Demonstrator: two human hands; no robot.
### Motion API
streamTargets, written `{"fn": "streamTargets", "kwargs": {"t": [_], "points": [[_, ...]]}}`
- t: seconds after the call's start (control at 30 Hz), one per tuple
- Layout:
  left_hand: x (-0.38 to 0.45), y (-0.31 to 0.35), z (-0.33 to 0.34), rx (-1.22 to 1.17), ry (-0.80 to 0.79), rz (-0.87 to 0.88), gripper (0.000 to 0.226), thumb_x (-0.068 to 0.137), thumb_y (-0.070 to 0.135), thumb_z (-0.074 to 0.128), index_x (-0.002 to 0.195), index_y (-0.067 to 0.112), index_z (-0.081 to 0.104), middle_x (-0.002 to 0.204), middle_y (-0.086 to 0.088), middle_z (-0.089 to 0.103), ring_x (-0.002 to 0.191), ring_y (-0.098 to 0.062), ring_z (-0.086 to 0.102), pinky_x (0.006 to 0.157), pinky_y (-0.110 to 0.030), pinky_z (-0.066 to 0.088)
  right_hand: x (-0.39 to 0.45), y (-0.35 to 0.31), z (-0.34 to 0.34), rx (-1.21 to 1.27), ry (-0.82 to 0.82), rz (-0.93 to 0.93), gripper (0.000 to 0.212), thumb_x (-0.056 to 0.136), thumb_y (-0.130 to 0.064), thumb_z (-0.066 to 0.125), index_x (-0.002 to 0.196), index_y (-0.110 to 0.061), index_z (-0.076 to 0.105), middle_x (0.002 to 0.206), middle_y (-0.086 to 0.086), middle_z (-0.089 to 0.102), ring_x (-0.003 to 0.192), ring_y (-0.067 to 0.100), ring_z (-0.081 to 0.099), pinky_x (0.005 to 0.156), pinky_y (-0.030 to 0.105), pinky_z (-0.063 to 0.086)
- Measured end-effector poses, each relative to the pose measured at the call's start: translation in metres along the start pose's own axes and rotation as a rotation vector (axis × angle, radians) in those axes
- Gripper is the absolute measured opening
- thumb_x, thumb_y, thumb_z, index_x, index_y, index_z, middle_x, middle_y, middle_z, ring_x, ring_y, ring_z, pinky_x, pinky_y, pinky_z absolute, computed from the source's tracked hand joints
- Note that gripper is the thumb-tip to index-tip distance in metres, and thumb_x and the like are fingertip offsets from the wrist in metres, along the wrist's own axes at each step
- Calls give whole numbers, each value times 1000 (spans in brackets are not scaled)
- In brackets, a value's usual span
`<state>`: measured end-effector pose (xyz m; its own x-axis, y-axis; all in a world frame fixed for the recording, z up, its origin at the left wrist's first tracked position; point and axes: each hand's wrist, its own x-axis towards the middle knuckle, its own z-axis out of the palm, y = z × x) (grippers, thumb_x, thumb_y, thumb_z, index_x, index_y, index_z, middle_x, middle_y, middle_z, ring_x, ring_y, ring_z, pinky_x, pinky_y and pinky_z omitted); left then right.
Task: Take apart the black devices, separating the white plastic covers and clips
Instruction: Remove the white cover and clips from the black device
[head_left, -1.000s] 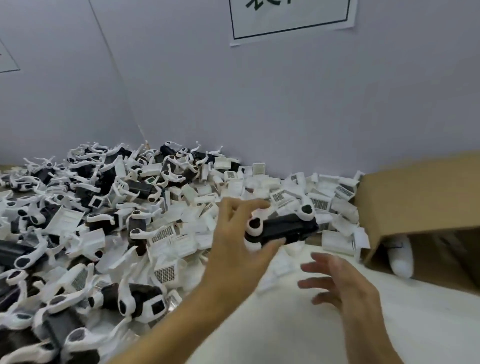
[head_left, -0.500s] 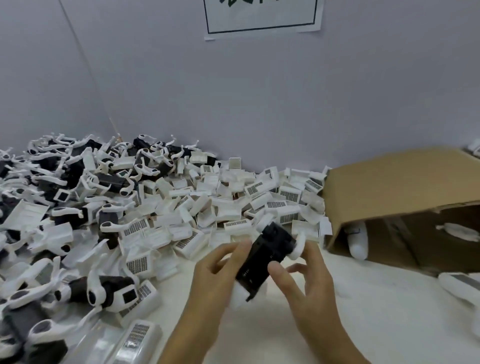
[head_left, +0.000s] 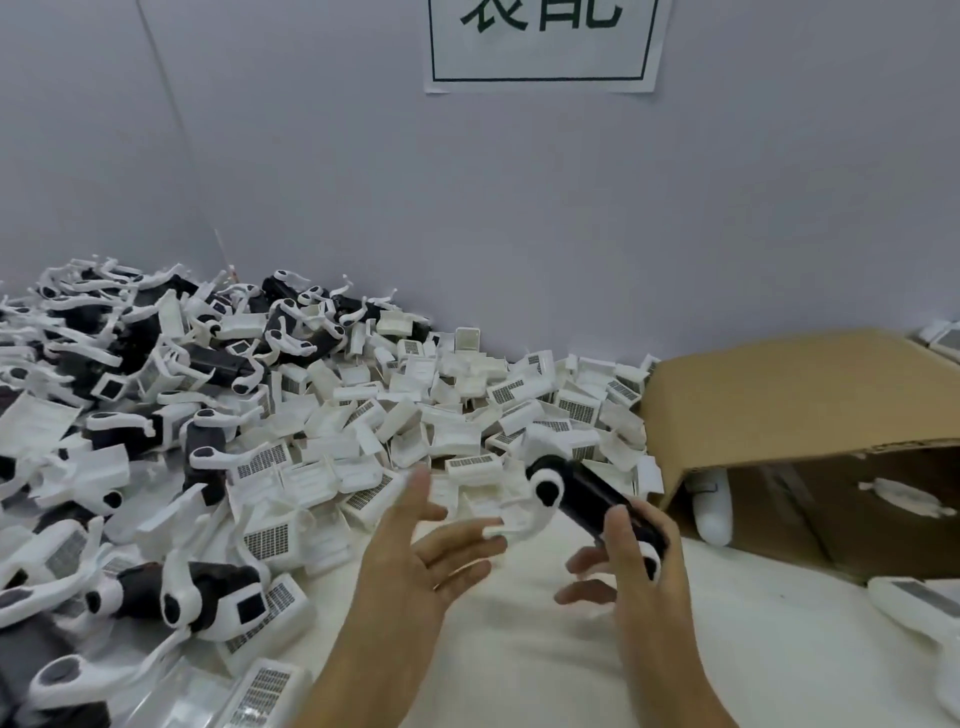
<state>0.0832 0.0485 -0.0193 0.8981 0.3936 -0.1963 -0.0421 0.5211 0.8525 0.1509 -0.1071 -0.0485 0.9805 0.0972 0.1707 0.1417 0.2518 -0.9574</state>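
The black device (head_left: 592, 496) is held over the desk (head_left: 519, 649) in the right hand (head_left: 631, 558), fingers curled round it; the left hand (head_left: 431, 540) is spread, empty. The white clip (head_left: 540, 506) should be pried off steadily.

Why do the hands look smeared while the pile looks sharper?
Head view: motion blur softens the open left hand and the right hand gripping the black device; the pile of white parts is crisper; lighting is flat and dim, without glare.
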Motion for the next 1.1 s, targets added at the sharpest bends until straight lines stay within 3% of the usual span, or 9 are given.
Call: {"fn": "streamTargets", "kwargs": {"t": [0.1,0.27,0.47,0.63,0.77,0.83,0.9,1.0,1.1], "points": [[-4,-27,26,232,-86,26,94,34,71,91,93,4,63,84,-11,76,87,-25,75,82,-43,59,-5,-2,4,58,-79,75,45,78,-47,77,110,-23,55,86,0,65,66,8,69,56,30,57],[7,-38,28,117,-73,34,57,58,60,76,91,13,82,99,-14,78,100,-28,74,100,-47,53,-22,-1,8,-376,-219,-114,66,56,-59,79,115,-44,53,110,-29,66,100,-2,67,82,14,51],[11,-43,24,77,19,131,40,54,52,82,70,15,81,77,-8,77,75,-20,76,67,-27,58,-21,-6,7,-382,-140,-124,56,47,-57,79,96,-34,65,87,-27,74,85,-8,69,74,4,46],[8,-34,23,21,72,198,41,51,43,84,84,18,82,93,-11,79,90,-24,77,86,-38,54,-23,0,7,-387,-277,-95,59,53,-54,81,108,-56,60,107,-35,68,107,-13,62,89,7,44],[2,-26,12,563,131,715,32,74,7,87,100,24,82,89,11,78,80,3,70,69,-11,51,-18,-3,4,-301,-370,-154,91,64,-50,73,145,-46,32,145,-38,42,136,-8,41,108,31,39],[5,-27,4,954,87,1015,43,77,3,76,118,14,74,109,9,72,94,-4,67,78,-17,52,-17,-5,2,-232,-333,-170,96,64,-52,79,147,-41,33,146,-33,45,134,-1,49,104,31,45],[6,-32,2,1098,3,1051,50,71,19,74,120,10,71,115,3,69,102,-14,66,84,-27,53,-18,-3,2,-195,-313,-146,92,59,-51,88,141,-40,46,138,-24,58,123,4,60,94,25,53],[6,-34,5,1147,-18,1046,53,82,44,60,116,6,74,107,2,71,96,-7,60,83,-18,46,-19,-1,1,-206,-272,-91,73,51,-43,91,119,-38,66,115,-18,72,107,6,69,82,15,54],[8,-34,7,1217,-27,1085,51,74,38,55,111,10,76,99,4,73,89,-12,68,80,-19,46,-17,-2,1,-269,-257,-107,62,49,-45,91,107,-46,69,106,-17,74,97,2,70,78,16,55]]}}
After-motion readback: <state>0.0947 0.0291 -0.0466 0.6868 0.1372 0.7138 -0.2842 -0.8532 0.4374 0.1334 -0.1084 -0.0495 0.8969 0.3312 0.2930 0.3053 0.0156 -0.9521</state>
